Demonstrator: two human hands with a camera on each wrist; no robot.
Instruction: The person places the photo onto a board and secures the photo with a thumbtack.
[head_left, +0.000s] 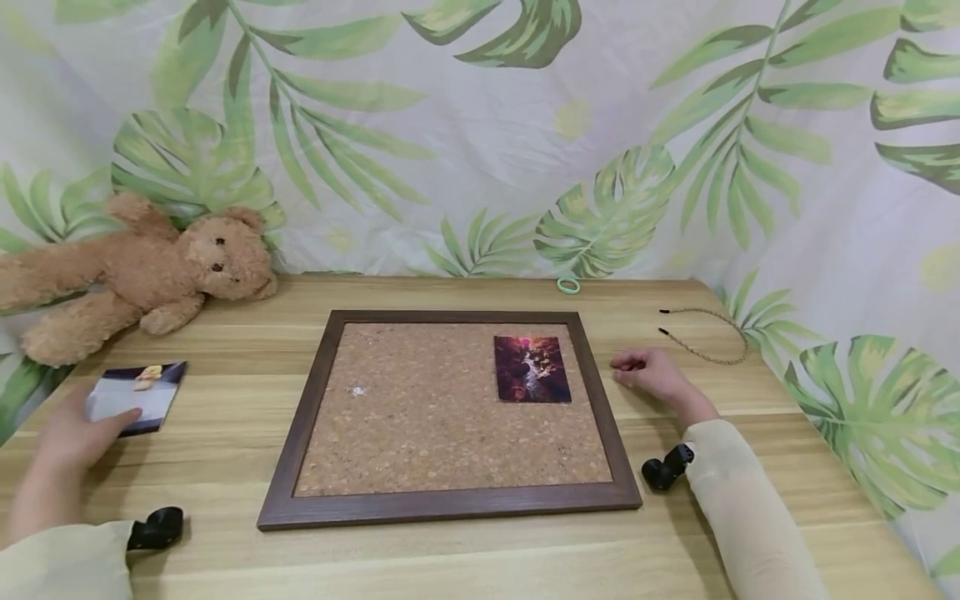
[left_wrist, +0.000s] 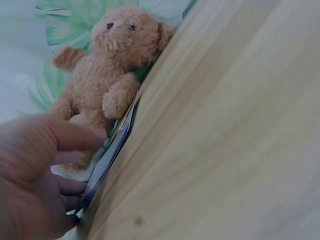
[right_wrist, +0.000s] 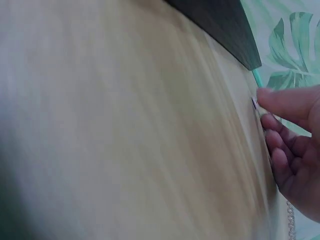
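Pinched between thumb and fingers, the photo card (head_left: 150, 398) is in the left hand (head_left: 71, 433), which I follow by remote feed. It lies at nine o'clock from the cork board (head_left: 427, 417), on the wooden table (head_left: 225, 433) or barely above it; I can't tell which. The right hand (head_left: 654, 375), near the board's frame (head_left: 450, 503) at three o'clock, has curled fingers; whether they hold anything, I can't tell.

What worries me is slip: so thin a card, held at one end, could slide or swing out of the pinch if I hurry the lift. A harder thumb might smudge or crease it, and a low carry toward three o'clock could catch the frame.

Its face shows a pale middle between dark bands, with a small yellowish figure toward one o'clock. Seen nearly edge-on in the left wrist view, below the teddy bear (left_wrist: 120, 70), it looks slim, with no obvious bend.
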